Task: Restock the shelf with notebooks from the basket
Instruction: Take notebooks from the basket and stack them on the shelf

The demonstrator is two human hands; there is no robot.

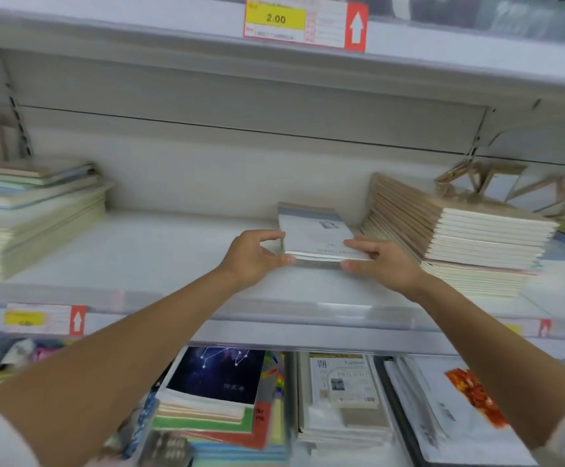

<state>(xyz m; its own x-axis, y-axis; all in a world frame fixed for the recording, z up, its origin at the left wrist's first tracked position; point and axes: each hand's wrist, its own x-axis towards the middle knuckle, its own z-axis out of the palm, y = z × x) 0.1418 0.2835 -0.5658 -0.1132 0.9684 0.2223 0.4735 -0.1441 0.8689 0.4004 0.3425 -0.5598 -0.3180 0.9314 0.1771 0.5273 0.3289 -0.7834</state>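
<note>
A small stack of white-and-grey notebooks [311, 230] lies flat on the middle white shelf [160, 251], right of its centre. My left hand [254, 256] grips the stack's near left corner, thumb below and fingers on the left edge. My right hand [380, 264] pinches the near right corner, fingers on the top cover and thumb under the front edge. The basket is not in view.
A tall stack of tan notebooks [456, 230] sits just right of my hands, and a pile of pastel notebooks [31, 217] sits at the far left. Price labels [303, 23] hang on the shelf edges. The lower shelf holds assorted notebooks [220, 396].
</note>
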